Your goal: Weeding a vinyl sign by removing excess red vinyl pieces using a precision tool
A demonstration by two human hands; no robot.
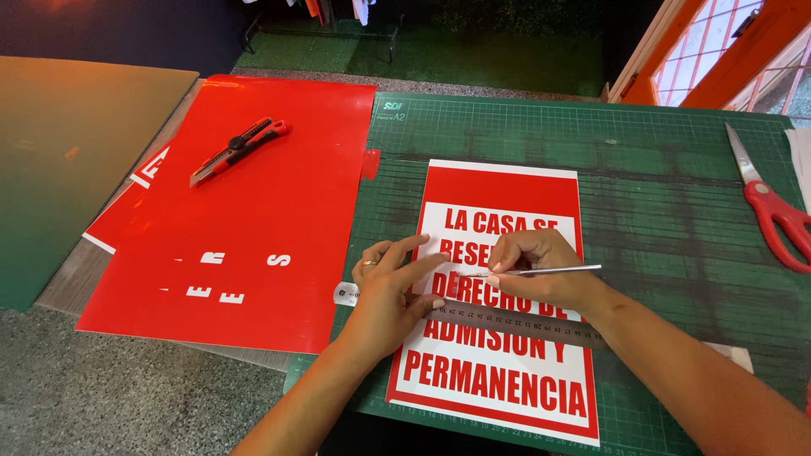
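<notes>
My right hand has its fingers clamped on a thin metal tool, tip down on the red-and-white sign. My left hand lies flat with fingers apart, pressing the steel ruler just below them. Well left, a red utility knife rests on red sheet; far right, red scissors on the green cutting mat.

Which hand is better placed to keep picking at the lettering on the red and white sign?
Right. The right hand already holds the thin metal tool with its tip at the letters, while the left hand lies flat, pressing on the sign above the steel ruler.
</notes>
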